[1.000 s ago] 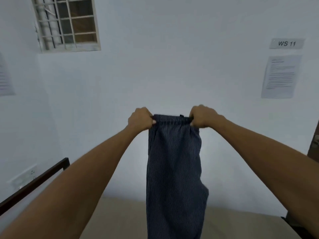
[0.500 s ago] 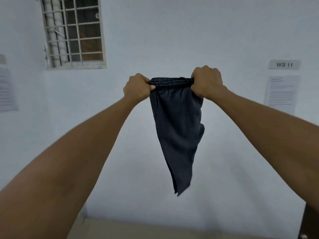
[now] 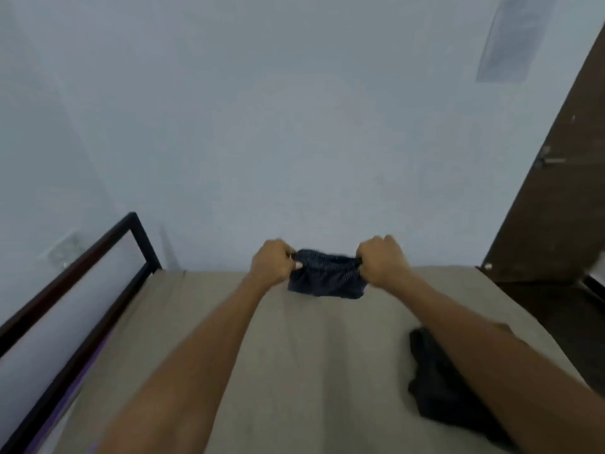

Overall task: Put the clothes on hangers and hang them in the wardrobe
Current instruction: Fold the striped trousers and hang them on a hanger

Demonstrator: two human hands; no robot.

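Dark pinstriped trousers (image 3: 327, 276) are stretched between my two fists over the far end of the bed. My left hand (image 3: 273, 262) grips the left end of the waistband and my right hand (image 3: 381, 261) grips the right end. Only a short bunched part of the trousers shows below my hands; the legs are out of sight. A second dark garment (image 3: 438, 381) lies crumpled on the mattress under my right forearm, partly hidden by it. No hanger is in view.
The beige mattress (image 3: 294, 371) fills the lower half of the view. A dark metal bed rail (image 3: 98, 257) runs along its left side. A dark brown wardrobe door (image 3: 556, 191) stands at the right. A pale wall (image 3: 262, 126) lies ahead.
My hands have swung down from in front of the wall to just above the far end of the bed. The trousers hung long before; now they are bunched. The view has tilted down.
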